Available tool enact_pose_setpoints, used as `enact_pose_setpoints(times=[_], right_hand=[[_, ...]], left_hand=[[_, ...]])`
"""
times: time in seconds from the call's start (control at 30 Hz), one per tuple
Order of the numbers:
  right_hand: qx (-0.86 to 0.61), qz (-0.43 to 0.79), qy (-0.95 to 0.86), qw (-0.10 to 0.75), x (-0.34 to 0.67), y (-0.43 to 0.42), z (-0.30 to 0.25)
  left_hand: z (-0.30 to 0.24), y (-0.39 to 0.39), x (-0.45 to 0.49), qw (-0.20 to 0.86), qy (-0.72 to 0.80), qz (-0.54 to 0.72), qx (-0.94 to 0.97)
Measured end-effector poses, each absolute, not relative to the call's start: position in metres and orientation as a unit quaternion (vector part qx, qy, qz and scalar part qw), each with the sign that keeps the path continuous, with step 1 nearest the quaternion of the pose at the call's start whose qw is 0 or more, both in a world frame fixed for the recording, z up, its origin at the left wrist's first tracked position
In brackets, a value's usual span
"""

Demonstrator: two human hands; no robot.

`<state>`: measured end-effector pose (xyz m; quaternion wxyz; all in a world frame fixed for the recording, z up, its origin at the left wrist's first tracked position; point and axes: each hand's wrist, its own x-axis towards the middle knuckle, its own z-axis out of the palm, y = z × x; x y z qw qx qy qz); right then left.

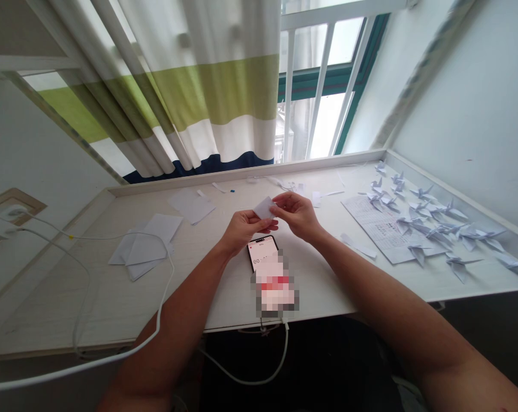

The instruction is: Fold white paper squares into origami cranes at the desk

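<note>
A small piece of white paper was held just beyond the top end of a smartphone, around mid-counter. The left hand pinched its left side; the right hand's grip pinched the right side, fingers hiding that edge. The phone's blurred lower end reached close to the front edge of the white counter. A stretch of counter separated the phone from loose paper sheets on the left. To the right, paper strips lay between the right forearm and a written sheet. Origami cranes stood on that sheet and beside it, crowding toward the right rim. A raised rim bounded the back.
</note>
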<state>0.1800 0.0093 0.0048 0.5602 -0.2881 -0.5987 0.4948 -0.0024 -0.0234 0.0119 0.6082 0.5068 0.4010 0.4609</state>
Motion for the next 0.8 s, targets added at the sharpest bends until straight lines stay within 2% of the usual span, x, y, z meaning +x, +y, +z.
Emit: enact_pose_setpoints(times=[0.8], right_hand=[[-0.3, 0.553, -0.58, 0.517, 0.1835, 0.0052, 0.012]], left_hand=[[0.0069, -0.0231, 0.0009, 0.589, 0.395, 0.481, 0.516]])
